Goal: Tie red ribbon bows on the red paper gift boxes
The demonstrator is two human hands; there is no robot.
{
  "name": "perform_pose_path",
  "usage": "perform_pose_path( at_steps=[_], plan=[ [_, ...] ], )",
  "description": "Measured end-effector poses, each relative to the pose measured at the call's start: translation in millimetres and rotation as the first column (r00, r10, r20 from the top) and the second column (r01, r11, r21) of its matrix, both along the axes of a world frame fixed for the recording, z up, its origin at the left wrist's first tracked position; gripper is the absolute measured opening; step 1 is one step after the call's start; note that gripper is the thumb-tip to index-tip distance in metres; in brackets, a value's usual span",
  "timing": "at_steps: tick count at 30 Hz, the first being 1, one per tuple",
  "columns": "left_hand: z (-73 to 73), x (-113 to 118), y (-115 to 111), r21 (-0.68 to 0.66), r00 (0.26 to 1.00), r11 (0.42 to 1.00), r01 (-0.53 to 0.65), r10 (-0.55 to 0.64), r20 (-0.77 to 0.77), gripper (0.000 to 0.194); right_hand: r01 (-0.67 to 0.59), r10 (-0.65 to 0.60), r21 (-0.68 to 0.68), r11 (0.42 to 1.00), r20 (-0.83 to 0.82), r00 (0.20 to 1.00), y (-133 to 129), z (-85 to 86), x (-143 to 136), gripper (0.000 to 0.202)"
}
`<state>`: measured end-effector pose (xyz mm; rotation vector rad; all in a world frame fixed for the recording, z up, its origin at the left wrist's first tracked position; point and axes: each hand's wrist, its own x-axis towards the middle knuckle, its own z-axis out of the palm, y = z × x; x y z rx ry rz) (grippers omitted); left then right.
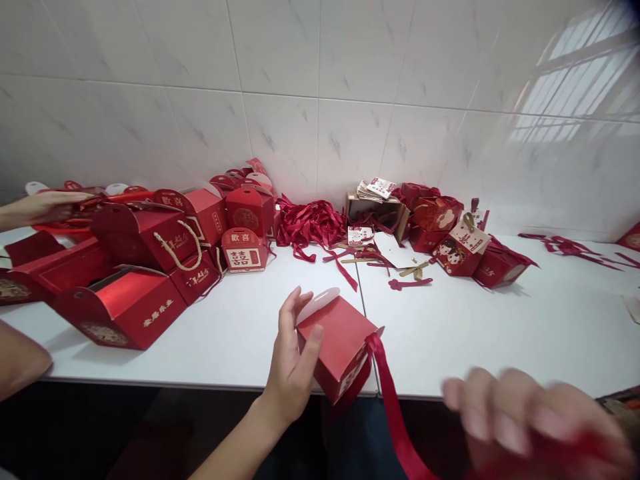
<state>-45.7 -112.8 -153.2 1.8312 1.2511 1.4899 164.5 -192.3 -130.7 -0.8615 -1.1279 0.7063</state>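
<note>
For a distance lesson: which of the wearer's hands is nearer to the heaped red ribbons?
Left. The left hand, holding a box, is in front of the heaped ribbons; the right hand is farther, to their right.

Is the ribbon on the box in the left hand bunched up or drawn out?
Drawn out: the ribbon runs as a long strip from the box down to the picture's bottom edge.

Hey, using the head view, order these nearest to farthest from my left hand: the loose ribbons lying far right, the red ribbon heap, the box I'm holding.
1. Held box: in your left hand.
2. Red ribbon heap: ahead, beyond the box.
3. Loose ribbons: far to the right.
</note>
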Motion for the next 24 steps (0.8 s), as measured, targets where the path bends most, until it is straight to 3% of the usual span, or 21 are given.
perform_pose_path(
  at_steps=[3,5,8,12,16,24],
  plan=[
    [-5.1,4,-1,-0.048,0.999,0.999,-0.012,0.014,0.030,0.054,-0.205,0.198,0.005,0.979,-0.273,0.941,32,16.5,-42,0.008],
    [-7.7,7,-2,-0.029,1.000,1.000,-0.008,0.009,0.025,0.055,-0.405,0.339,-0.118,0.907,-0.367,0.866,55,23.0,-63,0.010],
    [-8.6,6,-1,-0.046,0.995,0.998,0.040,-0.036,0.097,0.047,-0.543,0.427,-0.226,0.808,-0.410,0.806,81,27.4,-75,0.019],
    [-3.8,-1,4,-0.150,0.966,0.988,0.029,0.011,0.259,0.039,-0.501,0.449,-0.416,0.759,-0.224,0.865,90,31.9,-72,0.026],
    [-0.6,-4,3,-0.173,0.950,0.983,0.066,-0.009,0.313,0.038,-0.385,0.471,-0.514,0.766,0.042,0.881,90,36.4,-70,0.026],
    [-0.8,-4,-5,-0.155,0.957,0.984,0.085,-0.037,0.286,0.036,-0.309,0.471,-0.586,0.750,0.144,0.870,94,41.8,-73,0.022]
  ],
)
